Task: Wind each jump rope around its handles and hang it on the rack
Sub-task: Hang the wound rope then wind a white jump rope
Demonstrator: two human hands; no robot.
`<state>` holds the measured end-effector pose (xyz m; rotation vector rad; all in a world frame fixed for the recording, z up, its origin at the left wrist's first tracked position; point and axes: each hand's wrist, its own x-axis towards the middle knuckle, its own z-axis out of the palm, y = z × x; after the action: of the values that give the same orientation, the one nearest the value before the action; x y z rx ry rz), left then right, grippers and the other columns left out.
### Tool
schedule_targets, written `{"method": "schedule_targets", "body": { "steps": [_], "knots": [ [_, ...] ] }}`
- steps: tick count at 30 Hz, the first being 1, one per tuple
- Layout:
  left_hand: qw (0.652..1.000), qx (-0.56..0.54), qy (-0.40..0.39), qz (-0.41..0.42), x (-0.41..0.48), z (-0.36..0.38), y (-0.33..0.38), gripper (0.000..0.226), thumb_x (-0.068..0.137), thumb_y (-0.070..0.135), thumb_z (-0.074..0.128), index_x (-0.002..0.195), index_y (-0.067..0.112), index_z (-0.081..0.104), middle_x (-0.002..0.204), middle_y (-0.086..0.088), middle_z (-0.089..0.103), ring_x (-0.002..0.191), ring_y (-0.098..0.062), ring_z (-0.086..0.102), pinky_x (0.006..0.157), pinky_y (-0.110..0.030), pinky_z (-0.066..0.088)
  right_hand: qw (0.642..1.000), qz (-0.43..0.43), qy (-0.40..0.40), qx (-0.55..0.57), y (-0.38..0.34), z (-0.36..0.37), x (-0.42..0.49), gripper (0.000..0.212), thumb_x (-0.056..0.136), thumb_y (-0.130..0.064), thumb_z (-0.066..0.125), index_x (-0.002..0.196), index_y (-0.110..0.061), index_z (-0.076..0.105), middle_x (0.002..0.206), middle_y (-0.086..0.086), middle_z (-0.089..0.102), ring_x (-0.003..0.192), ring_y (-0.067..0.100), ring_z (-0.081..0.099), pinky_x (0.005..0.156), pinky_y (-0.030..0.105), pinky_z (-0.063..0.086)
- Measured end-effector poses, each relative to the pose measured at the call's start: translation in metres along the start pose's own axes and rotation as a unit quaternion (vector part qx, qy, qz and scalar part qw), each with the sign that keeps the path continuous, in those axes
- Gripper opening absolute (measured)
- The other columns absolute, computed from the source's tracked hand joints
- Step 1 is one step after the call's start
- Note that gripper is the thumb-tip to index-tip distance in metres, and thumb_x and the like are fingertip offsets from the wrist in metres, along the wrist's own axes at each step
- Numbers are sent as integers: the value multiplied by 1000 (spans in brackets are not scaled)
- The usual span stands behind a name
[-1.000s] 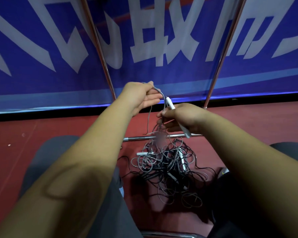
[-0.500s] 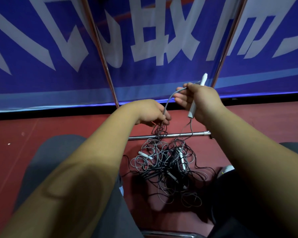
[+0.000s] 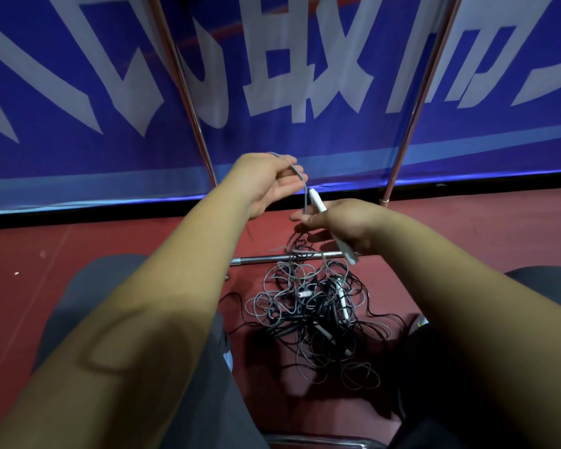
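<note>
The person sits low before the rack [image 3: 188, 92], both bare forearms stretched out over dark trousers [image 3: 88, 286]. The right hand [image 3: 344, 222] has its fingers curled round a white handle [image 3: 318, 201] of 1 jump rope. The handle is tilted, its top end pointing to 11 o'clock and its bottom end sticking out under the fist at 5 o'clock. From the top end a grey cord [image 3: 298, 172] rises and bends over into the left hand [image 3: 266, 186], which sits at 10 o'clock from the right hand and pinches the cord between thumb and fingers, palm turned up. Whether the cord is looped round the fingers I cannot tell.

Below the right hand more cord hangs down at 6 o'clock into a heap of jump ropes [image 3: 308, 306] on the red floor [image 3: 78, 241] — grey and black cords tangled together, with a few white handles [image 3: 342, 303] lying among the loops. The far edge of the heap lies over the rack's floor bar [image 3: 266, 259] at 12 o'clock.

The rack's 2 metal uprights lean up and apart — one to 11 o'clock, one to 1 o'clock. Behind them hangs a blue banner [image 3: 78, 140] with large white characters.
</note>
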<state>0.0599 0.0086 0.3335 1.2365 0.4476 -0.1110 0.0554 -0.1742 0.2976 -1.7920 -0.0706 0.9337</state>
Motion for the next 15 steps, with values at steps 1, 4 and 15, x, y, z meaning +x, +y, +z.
{"method": "schedule_targets", "body": {
  "steps": [1, 4, 15],
  "knots": [
    [1000, -13, 7, -3, 1, -1, 0, 18, 107, 5, 56, 117, -7, 64, 99, -22, 75, 88, -31, 81, 71, -33, 65, 1000, -11, 4, 7, -1, 0, -1, 22, 110, -20, 59, 125, -18, 75, 123, 6, 78, 98, 20, 66, 72, 26, 53],
    [999, -13, 30, -15, 3, -4, 0, 18, 108, 7, 53, 110, -5, 67, 92, -19, 77, 87, -31, 80, 73, -35, 66, 999, -24, 30, 22, -4, -2, 0, 20, 111, -24, 57, 117, -16, 74, 109, 11, 82, 98, 26, 72, 78, 32, 59],
    [823, 516, -199, -134, -13, -2, -28, 30, 104, 5, 54, 116, 26, 72, 115, 4, 75, 90, -12, 58, 76, -28, 44, 919, -122, 178, 329, -28, -21, -4, 18, 110, -20, 58, 115, -4, 64, 101, 21, 78, 73, 27, 78, 64, 34, 64]
  ]
}}
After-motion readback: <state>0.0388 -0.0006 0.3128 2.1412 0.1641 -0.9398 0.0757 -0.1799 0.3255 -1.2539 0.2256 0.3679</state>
